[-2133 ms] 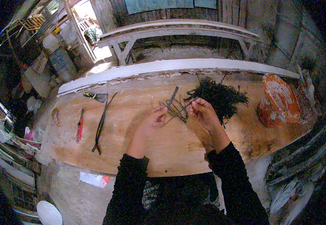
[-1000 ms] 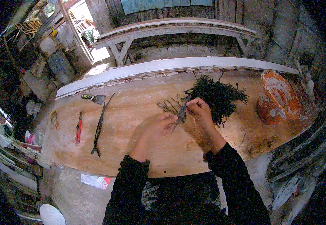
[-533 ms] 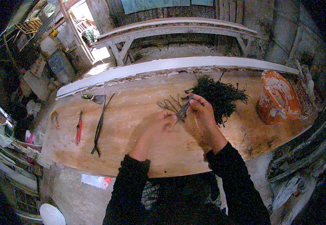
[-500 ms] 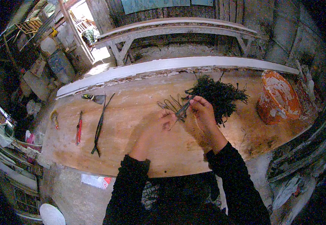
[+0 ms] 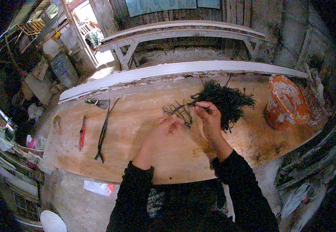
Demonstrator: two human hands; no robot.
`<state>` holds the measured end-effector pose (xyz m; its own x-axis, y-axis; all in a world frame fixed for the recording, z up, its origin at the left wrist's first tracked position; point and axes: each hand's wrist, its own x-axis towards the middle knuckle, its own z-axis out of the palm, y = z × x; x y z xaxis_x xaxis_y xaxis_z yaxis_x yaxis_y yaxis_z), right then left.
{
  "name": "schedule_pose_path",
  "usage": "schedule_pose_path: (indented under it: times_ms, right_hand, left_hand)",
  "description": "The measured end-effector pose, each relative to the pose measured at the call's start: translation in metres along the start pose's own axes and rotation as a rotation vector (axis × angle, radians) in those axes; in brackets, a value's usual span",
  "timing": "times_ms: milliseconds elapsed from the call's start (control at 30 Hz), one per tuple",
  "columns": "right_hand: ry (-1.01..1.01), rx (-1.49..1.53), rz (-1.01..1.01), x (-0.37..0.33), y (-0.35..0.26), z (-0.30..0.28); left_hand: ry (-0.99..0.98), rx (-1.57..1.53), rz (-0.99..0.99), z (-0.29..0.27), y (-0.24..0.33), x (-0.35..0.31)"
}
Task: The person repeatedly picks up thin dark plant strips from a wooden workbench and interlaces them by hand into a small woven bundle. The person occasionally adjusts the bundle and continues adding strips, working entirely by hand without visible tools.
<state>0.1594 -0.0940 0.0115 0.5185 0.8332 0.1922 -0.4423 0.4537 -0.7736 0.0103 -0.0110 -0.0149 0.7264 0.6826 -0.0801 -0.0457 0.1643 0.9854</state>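
Over the middle of the wooden table, my left hand (image 5: 170,124) is closed on a small bundle of thin dark looped strands (image 5: 179,110), which fan out above its fingers. My right hand (image 5: 211,115) pinches the upper right end of the same strands between thumb and fingertips. Whether they are wire or cord cannot be made out. Just beyond my right hand lies a large tangled heap of similar dark loops (image 5: 226,96). To the left of my hands rest long black strips (image 5: 104,133), red-handled pliers (image 5: 82,133) and a putty knife (image 5: 98,103).
A small curved yellowish piece (image 5: 57,123) lies near the left edge of the tabletop (image 5: 137,108). At the right stands an orange bucket (image 5: 278,108) smeared with white. A long white board (image 5: 175,68) runs along the far edge, with a bench (image 5: 183,31) behind it.
My left hand has shifted slightly right, toward my right hand, its fingers drawn in on the strands. The loops now spread differently between the hands. The heap and tools stay put.
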Motion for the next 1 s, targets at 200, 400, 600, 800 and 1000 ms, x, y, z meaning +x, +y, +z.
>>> schedule_pose_path:
  times_ms: [200,400,600,800,1000]
  right_hand:
    - [-0.328,-0.568,-0.38,0.001,0.023,-0.013]
    - [-0.361,-0.69,-0.384,0.002,0.037,-0.016]
    - [-0.393,-0.714,-0.447,0.002,0.035,-0.014]
    - [-0.406,-0.647,-0.342,0.0,0.039,-0.017]
    - [-0.363,-0.609,-0.248,0.0,0.043,-0.017]
  left_hand:
    - [0.036,-0.042,-0.079,0.012,-0.003,0.004]
    - [0.107,-0.182,-0.068,0.008,-0.009,0.008]
    - [0.096,-0.212,-0.08,0.005,-0.003,0.007]
    - [0.077,-0.204,-0.064,0.004,-0.001,0.007]
    - [0.055,-0.252,-0.014,0.002,-0.003,0.008]
